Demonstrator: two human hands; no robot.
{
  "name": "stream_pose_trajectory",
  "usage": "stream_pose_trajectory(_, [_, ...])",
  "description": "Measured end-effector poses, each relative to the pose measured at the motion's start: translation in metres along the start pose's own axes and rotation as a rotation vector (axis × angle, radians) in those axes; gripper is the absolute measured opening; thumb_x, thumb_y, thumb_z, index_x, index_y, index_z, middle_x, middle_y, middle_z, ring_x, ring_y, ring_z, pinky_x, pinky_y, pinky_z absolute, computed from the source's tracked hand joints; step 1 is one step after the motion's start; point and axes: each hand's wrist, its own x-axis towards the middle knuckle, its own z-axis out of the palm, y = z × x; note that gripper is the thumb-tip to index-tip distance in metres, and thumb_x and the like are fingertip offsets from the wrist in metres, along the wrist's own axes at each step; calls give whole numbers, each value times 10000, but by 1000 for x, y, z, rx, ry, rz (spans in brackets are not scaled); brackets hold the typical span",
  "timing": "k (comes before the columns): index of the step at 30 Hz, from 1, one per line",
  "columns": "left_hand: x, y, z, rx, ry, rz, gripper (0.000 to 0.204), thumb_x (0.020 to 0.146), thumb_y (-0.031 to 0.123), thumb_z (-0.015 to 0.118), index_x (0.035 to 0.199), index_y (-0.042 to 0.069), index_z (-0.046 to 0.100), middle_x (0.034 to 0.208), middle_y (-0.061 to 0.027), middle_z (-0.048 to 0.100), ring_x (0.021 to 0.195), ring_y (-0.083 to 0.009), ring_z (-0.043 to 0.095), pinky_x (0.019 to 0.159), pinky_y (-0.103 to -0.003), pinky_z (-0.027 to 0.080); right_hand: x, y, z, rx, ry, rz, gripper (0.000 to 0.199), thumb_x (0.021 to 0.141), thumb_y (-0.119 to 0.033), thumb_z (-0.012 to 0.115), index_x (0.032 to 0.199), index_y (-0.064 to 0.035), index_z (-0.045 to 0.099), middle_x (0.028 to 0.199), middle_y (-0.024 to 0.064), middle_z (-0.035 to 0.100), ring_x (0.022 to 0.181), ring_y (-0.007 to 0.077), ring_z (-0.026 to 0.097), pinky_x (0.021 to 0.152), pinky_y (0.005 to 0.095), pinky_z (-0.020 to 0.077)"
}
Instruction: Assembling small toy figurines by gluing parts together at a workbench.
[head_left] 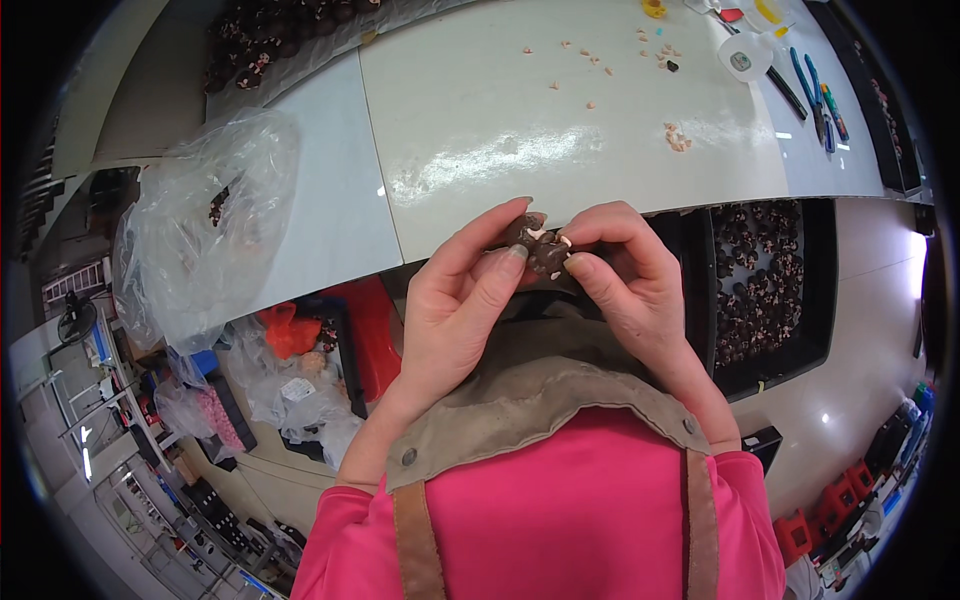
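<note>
My left hand (465,278) and my right hand (632,276) meet in front of my chest, close to the table's near edge. Between thumbs and fingertips they pinch a small, rounded dark brown piece (547,256) with cream-pink bits on it, perhaps a toy figure. Both hands are closed on it, one from each side. Whether it is one piece or two pressed together, I cannot tell. Tiny pinkish pieces (677,138) lie scattered on the white table (480,110) beyond my hands.
A black tray (825,290) of similar brown pieces stands below the table at right. Blue-handled pliers (812,95), a black marker (787,93) and a white round dish (746,57) lie at far right. A clear plastic bag (215,210) hangs over the left edge, above a red bin (370,330).
</note>
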Motion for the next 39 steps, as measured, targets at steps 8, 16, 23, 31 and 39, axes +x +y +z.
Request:
stream_pose_trajectory(8, [1,-1,-1,10,-7,64,364,919,61,482,1276,2,451,1236,-161,516,1100,-197,536,910,-330,475,1,1,1,-29,0,-16,135,857,1,578,988,7,544,972,76,538,910,145,509,821,264,415])
stream_pose_trajectory(16, [-1,0,-3,-77,-10,55,368,900,48,490,1262,2,446,1266,-158,470,1115,-196,511,950,-345,444,3,1,2,-174,-25,-129,144,825,37,596,962,-6,576,971,84,544,916,164,521,817,269,419])
stream_pose_trajectory(23, [-4,-1,-6,-102,-40,76,370,904,6,491,1267,-23,427,1251,-103,490,1099,-149,523,951,-292,423,1,2,4,-126,-20,-97,162,827,45,592,979,-9,569,982,89,535,927,165,527,825,273,426])
stream_pose_trajectory(31, [-3,-1,-6,-154,-32,46,387,889,0,501,1268,-10,423,1241,-100,491,1113,-157,516,952,-295,419,2,0,4,-176,-26,-123,180,809,65,603,966,-20,577,1000,93,522,914,163,541,801,266,449])
stream_pose_trajectory(39, [-2,3,-6,-358,-46,-101,379,901,43,459,1277,34,413,1280,-145,466,1138,-206,517,954,-342,440,5,-6,9,-351,35,-238,250,716,12,717,933,-88,643,959,59,535,867,164,565,688,257,505])
